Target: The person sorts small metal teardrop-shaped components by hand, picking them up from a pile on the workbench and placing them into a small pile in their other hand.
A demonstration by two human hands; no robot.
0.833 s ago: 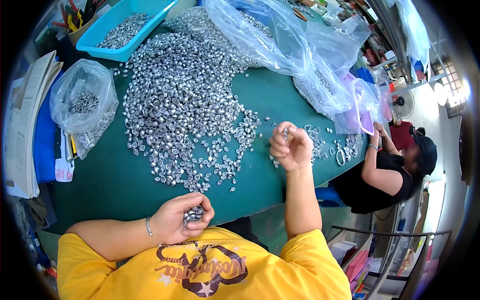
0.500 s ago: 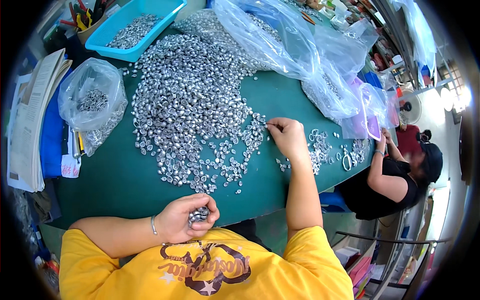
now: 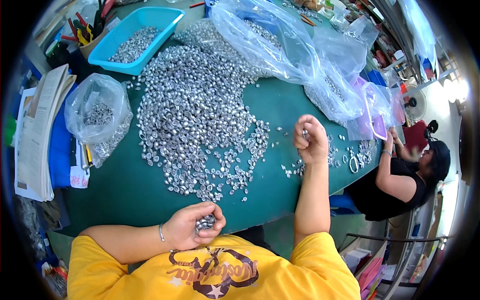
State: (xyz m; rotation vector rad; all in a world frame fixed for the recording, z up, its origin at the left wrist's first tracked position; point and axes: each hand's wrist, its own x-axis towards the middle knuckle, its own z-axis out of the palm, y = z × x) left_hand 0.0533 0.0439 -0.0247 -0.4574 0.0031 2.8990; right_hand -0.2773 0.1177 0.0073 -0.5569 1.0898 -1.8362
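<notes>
A broad heap of small silver teardrop-shaped metal pieces point(image 3: 195, 110) spreads over the green tabletop point(image 3: 135, 195). Close to my body at the table's front edge, my left hand point(image 3: 192, 226) curls around a cluster of silver metal pieces point(image 3: 205, 223). To the right of the heap, my right hand point(image 3: 312, 142) is raised with its fingers bent inward. One small silver metal piece point(image 3: 304, 133) shows between those fingers; whether more sit in the palm is hidden. A few loose pieces point(image 3: 279, 129) lie between the heap and my right hand.
At back left stands a blue basket point(image 3: 175, 27) of metal parts, beside a holder of pliers point(image 3: 82, 31). Clear bags point(image 3: 97, 110) of parts stand left and back right. Papers point(image 3: 42, 125) line the left edge. Another person point(image 3: 395, 185) works at right, near a purple basket point(image 3: 378, 127).
My right hand has moved right, away from the heap's edge, and its fingers have curled in. The left hand keeps its hold on the pieces. The whole view has shifted slightly.
</notes>
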